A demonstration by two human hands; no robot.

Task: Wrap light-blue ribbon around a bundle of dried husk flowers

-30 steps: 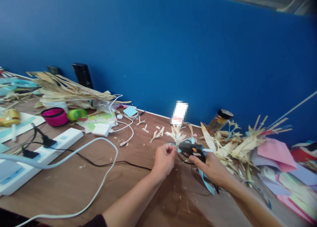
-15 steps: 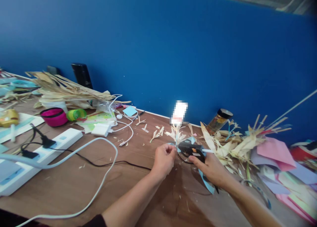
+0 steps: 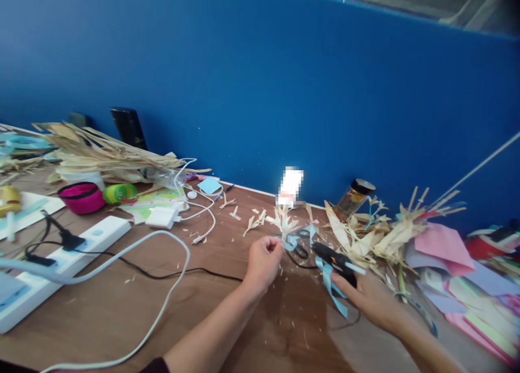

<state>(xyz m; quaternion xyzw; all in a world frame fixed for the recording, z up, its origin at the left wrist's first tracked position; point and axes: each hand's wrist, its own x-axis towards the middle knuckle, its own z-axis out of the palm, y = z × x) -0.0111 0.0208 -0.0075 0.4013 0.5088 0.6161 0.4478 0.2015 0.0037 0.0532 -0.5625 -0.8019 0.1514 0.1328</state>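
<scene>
My left hand (image 3: 266, 260) is closed in a pinch on the stem of a pale corn-husk flower (image 3: 283, 220), whose petals spread above the fingertips. A light blue paper strip (image 3: 291, 244) is beside the pinched stem. My right hand (image 3: 363, 293) is wrapped around a black glue gun (image 3: 331, 257) with a white glue stick at its rear, its nozzle pointing left and apart from the flower. Dark-handled scissors (image 3: 301, 249) lie just behind, between the two hands. Another light blue strip (image 3: 333, 291) hangs under the glue gun.
A white power strip (image 3: 101, 235) with plugs and cables spreads over the left side. Dried husks (image 3: 101, 153) are heaped behind it. Rightward are a tilted jar (image 3: 354, 198), more husk pieces (image 3: 396, 242) and coloured paper (image 3: 444, 248). A blue wall (image 3: 244, 91) closes the back.
My right hand has drawn the glue gun away to the right and down from the flower, uncovering the scissors. My left hand keeps its pinch on the stem. The view has shifted slightly.
</scene>
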